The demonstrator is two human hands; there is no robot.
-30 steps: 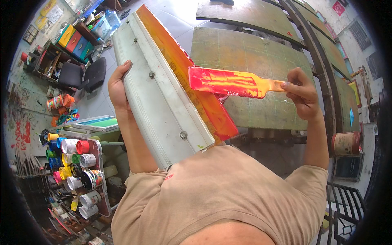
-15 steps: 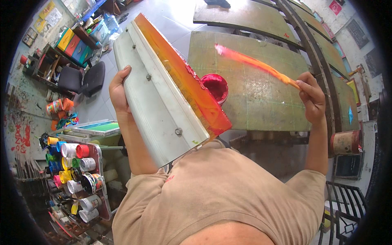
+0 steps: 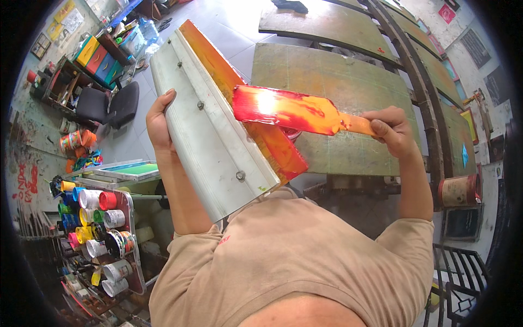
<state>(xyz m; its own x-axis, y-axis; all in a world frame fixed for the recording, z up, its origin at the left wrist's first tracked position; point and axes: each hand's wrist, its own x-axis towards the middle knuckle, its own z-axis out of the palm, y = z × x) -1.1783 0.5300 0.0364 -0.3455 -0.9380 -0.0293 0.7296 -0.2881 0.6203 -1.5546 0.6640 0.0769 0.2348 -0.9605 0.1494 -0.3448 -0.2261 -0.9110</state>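
My left hand (image 3: 158, 121) grips the metal handle of a long squeegee (image 3: 210, 131), held up at a slant in front of me; its rubber blade is coated orange and red. My right hand (image 3: 393, 131) holds a flat wooden spatula (image 3: 294, 110) smeared with glossy red and yellow ink. The spatula's wide end lies against the squeegee blade near its middle. Just below the spatula, a red ink pot (image 3: 291, 133) peeks out on the green table (image 3: 348, 87), mostly hidden.
A rack of many coloured ink jars (image 3: 101, 234) stands at the lower left, with a green-meshed screen frame (image 3: 128, 170) above it. A black chair (image 3: 109, 106) and shelves lie at the far left. More long tables (image 3: 327, 22) run beyond. A rusty tin (image 3: 458, 189) sits right.
Half a second ago the spatula was lifted away over the table, with the red pot in view. Now my right hand has swung it back left onto the squeegee blade.
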